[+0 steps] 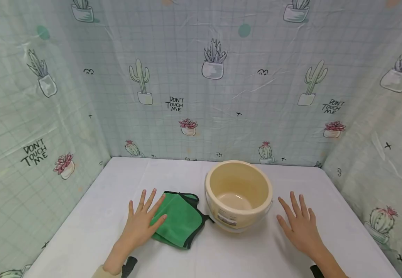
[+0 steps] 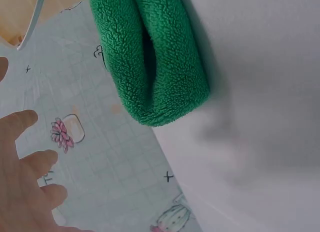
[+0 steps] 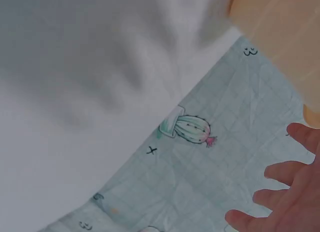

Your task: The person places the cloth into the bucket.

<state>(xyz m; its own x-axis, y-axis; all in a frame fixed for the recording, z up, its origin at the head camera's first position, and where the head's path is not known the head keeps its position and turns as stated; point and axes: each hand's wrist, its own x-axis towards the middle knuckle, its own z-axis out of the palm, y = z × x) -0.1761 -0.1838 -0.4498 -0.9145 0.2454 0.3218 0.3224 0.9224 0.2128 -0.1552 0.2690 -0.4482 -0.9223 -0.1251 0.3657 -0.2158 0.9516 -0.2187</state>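
In the head view a folded green cloth (image 1: 181,220) with black edging lies on the table, left of a cream bucket (image 1: 220,214). My left hand (image 1: 139,226), fingers spread, is over the cloth's left side and grips nothing. The left wrist view shows the cloth's fluffy fold (image 2: 165,67) close by, apart from the fingers (image 2: 42,162). To the right of the bucket my right hand (image 1: 301,229) is spread with nothing in it. The bucket's side (image 3: 285,42) appears at the upper right of the right wrist view. The bucket stands upright; its inside is bare.
A white table (image 1: 117,200) carries the cloth and bucket. Behind it and on both sides hangs a cactus-print curtain (image 1: 173,135). A thin white handle (image 2: 35,22) runs beside the bucket in the left wrist view. A dark band (image 1: 129,266) sits at the left wrist.
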